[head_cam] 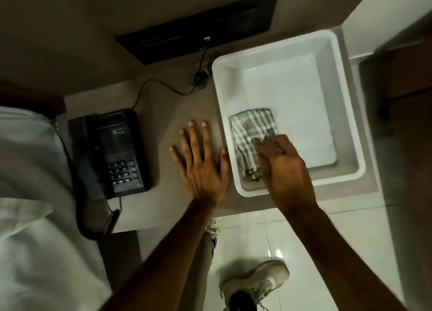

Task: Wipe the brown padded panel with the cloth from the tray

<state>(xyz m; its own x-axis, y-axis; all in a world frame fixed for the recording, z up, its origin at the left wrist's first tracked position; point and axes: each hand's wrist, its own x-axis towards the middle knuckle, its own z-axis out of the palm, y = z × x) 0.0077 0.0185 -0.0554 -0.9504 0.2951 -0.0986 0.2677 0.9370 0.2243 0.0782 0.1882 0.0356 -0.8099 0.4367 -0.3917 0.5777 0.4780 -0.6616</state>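
Observation:
A grey and white checked cloth (252,126) lies folded in the near left corner of a white plastic tray (292,88) on a beige bedside table (177,105). My right hand (282,168) reaches into the tray, its fingers curled on the cloth's near end. My left hand (201,168) rests flat on the table just left of the tray, fingers spread and holding nothing. A dark brown edge (30,95) shows at the far left above the bed; I cannot tell whether it is the padded panel.
A black desk phone (112,151) with a coiled cord sits at the table's left. A black wall panel (198,27) with a cable is behind. White bedding (28,193) fills the left. My shoe (254,285) stands on glossy floor tiles.

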